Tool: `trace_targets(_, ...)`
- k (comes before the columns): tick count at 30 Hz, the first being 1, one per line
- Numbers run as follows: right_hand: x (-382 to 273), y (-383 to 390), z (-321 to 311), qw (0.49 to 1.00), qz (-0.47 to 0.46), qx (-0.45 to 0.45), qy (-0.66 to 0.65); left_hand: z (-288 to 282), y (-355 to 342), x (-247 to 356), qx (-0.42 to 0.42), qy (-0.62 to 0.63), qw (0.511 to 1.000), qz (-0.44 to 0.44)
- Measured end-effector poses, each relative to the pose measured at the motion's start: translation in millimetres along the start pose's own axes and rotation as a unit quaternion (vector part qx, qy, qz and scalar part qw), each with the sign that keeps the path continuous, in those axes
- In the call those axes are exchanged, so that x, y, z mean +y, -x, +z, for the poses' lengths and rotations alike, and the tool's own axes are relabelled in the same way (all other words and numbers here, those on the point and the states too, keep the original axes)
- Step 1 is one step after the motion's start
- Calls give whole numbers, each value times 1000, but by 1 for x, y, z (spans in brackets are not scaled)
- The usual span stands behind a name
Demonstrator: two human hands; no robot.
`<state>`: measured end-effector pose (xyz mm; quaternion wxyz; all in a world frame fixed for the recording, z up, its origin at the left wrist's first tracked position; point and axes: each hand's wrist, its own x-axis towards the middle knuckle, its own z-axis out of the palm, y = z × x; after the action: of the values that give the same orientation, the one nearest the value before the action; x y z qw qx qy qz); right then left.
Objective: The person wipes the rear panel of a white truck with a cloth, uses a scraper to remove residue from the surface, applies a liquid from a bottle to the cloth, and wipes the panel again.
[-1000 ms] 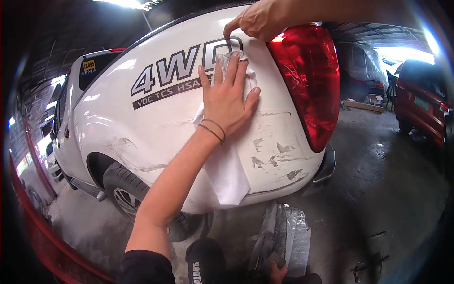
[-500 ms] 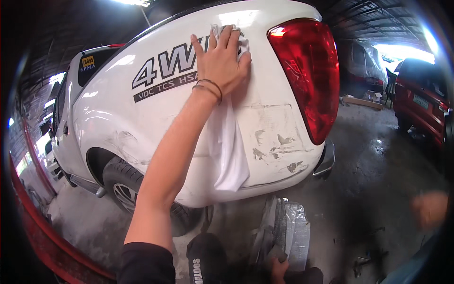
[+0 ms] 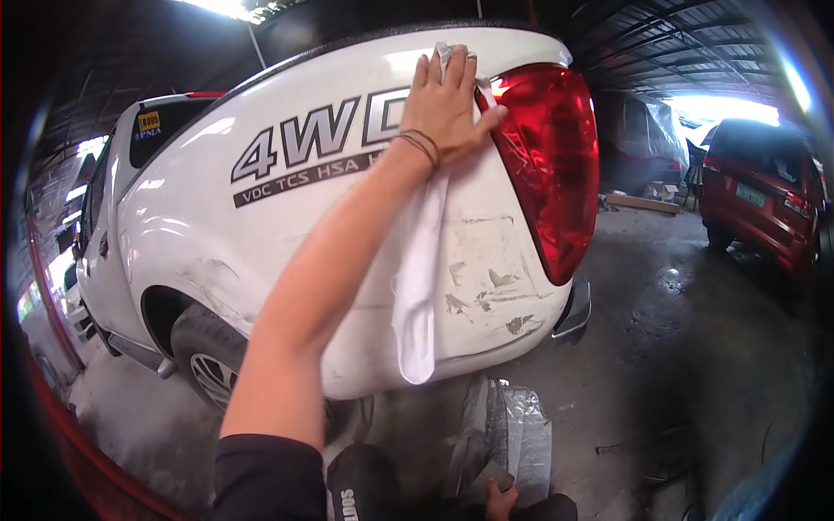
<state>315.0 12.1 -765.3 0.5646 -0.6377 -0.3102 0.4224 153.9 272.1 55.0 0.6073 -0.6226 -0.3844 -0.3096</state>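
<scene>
— left hand (image 3: 445, 108)?
— lay flat, fingers (image 3: 421, 74) together, pressing white cloth (image 3: 417, 278) high on white pickup's rear panel (image 3: 287, 226), beside red tail light (image 3: 547, 165).
— right hand (image 3: 498, 502)?
— low by crumpled plastic sheet (image 3: 521, 425); couldn't tell fingers.

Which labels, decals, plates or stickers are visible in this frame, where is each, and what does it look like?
Large grey block-letter decal with dark outline: on the white truck's rear side panel.
Dark strip decal with pale lettering: directly under it, slanted.
Small yellow rectangular sticker: on the truck's dark window.
Pale rectangular licence plate: on the red car's rear.
</scene>
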Motion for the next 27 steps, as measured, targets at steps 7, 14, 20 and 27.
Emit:
trace_targets(7,29,-57,-13,981,-90,57,-161,-15,-12,-15,30,14,999,13)
trace_targets(14,53,-45,-18,989,-105,45,-94,-23,-44,-3,85,-53,994,35)
trace_targets(20,2,-24,-2,987,-31,-18,-154,-12,192,152,-138,185,961,149)
trace_targets(27,-39,-10,-9,979,35,29,-200,-20,138,98,-112,13,982,150)
